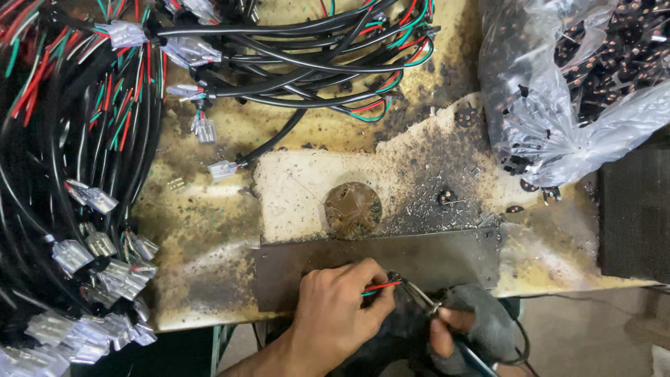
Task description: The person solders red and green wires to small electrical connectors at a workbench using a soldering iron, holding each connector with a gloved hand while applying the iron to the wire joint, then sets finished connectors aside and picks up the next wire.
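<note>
Low at the bench's near edge, both hands work close together. Left hand (pixel 335 314), bare, pinches a small bundle of red, green and black wires (pixel 382 286) between thumb and fingers, wire ends pointing right. Right hand (pixel 464 324), in a dark fingerless glove, is closed around a thin metal tool (pixel 419 297), likely a soldering iron; its tip meets the wire ends just right of the left fingers. Both hover over a grey metal plate (pixel 447 255) on the scorched, stained bench top (pixel 209 230). Round brown pad (pixel 353 209) sits just beyond the plate. Wire harnesses with clear connectors (pixel 91 258) heaped far left; plastic bag of small black parts (pixel 565 105) upper right.
</note>
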